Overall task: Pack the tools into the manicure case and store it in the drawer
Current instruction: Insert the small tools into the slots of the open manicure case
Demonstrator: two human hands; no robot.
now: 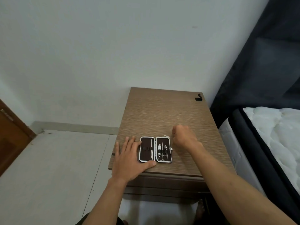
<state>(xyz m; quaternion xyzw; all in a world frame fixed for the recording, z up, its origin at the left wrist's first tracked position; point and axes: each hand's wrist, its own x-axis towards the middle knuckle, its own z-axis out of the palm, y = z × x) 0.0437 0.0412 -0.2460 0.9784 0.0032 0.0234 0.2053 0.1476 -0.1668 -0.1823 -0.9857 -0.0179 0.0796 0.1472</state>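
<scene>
Packing the open manicure case (155, 149) on the surface (164, 111)

My left hand (129, 161) lies spread, bracing its left edge; my right hand (183, 135) is fisted beside it, contents unclear. I'd keep bracing while seating tools.

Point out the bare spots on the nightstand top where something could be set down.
The far half of the nightstand is bare up to the wall, save a small black clip at its far right corner. The near edge is crowded: open manicure case, left hand against it, right hand beside it.
</scene>
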